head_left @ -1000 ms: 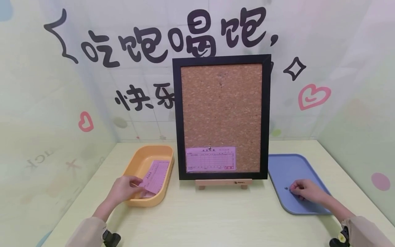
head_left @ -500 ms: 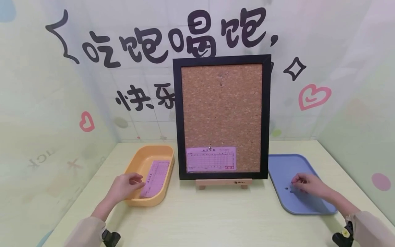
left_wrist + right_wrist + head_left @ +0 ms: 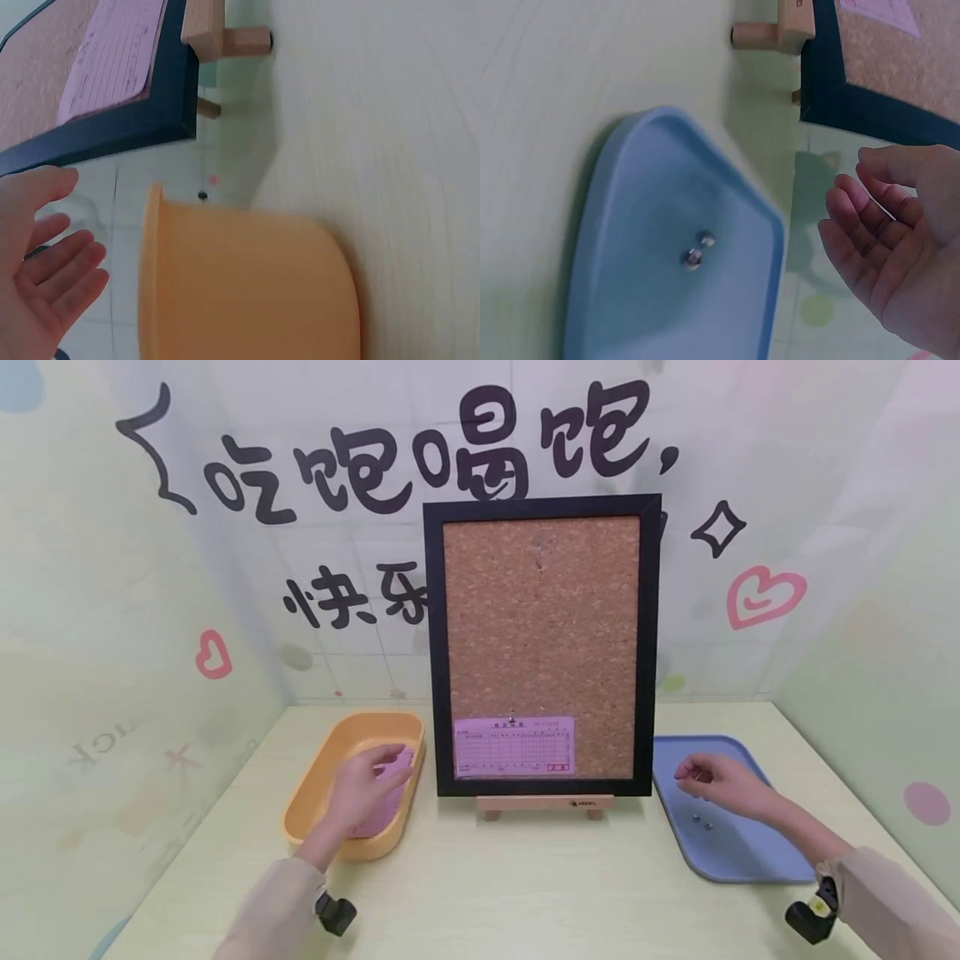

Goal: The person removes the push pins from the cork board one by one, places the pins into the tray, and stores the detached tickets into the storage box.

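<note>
My left hand (image 3: 369, 789) hovers over the orange bin (image 3: 300, 793), fingers spread apart from the thumb and nothing between them. Under it, partly hidden, pink printed paper slips (image 3: 390, 802) lie in the bin. My right hand (image 3: 723, 785) is above the blue tray (image 3: 750, 860), fingers loosely curled, with no object showing in them. Two small shiny metal tacks (image 3: 693, 259) lie close together on the tray. Between the hands stands a black-framed cork board (image 3: 543, 627). One pink form slip (image 3: 514, 747) is pinned at its lower left by a small tack (image 3: 512, 719).
A wooden easel (image 3: 543, 804) supports the board on the pale wood table (image 3: 510, 893). Close behind it rises a wall (image 3: 360, 668) with black lettering. Side walls (image 3: 885, 693) bound the table left and right. Each wrist carries a small black camera (image 3: 335, 913).
My left hand has let go of the pink slip in the bin and moved right and up. My right hand has lifted off the tacks and moved slightly up and left.
</note>
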A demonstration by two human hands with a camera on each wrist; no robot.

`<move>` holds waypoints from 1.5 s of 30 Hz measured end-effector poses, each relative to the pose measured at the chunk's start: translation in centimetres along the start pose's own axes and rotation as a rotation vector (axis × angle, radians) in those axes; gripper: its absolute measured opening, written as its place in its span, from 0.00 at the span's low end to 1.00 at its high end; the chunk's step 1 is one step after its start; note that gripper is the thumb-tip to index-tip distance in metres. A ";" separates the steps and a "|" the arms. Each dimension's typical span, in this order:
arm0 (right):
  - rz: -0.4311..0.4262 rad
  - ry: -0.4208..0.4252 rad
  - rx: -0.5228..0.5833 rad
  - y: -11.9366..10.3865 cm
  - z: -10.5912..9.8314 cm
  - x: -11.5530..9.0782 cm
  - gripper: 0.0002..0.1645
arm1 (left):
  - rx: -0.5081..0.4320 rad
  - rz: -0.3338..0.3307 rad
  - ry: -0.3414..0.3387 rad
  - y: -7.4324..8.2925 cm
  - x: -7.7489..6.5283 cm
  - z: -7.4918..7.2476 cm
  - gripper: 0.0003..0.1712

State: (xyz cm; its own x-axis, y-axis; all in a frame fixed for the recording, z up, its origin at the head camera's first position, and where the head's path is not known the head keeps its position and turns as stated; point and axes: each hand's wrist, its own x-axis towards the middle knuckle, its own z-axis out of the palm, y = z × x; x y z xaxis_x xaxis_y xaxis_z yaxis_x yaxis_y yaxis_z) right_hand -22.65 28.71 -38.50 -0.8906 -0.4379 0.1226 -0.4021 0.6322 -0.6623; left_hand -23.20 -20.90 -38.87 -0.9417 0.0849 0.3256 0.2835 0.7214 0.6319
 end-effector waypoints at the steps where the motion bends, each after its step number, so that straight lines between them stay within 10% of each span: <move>1: -0.012 0.005 -0.007 -0.4 0.1 0.2 0.06 | -0.031 0.011 0.024 0.4 0.1 0.5 0.24; 18: -0.030 -0.022 0.022 -6.2 2.7 4.2 0.06 | -0.179 0.195 0.225 2.3 1.3 6.2 0.44; 45: -0.056 0.156 0.090 -11.6 8.0 11.5 0.06 | -0.159 0.151 0.253 2.6 1.1 8.2 0.51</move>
State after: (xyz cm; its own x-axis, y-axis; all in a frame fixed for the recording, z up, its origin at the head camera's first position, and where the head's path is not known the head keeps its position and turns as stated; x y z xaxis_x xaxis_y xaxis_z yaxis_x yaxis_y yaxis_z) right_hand -26.50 11.23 -35.35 -0.8925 -0.3621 0.2691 -0.4372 0.5471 -0.7138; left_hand -24.98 -13.29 -42.62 -0.8176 -0.0048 0.5758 0.4601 0.5957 0.6583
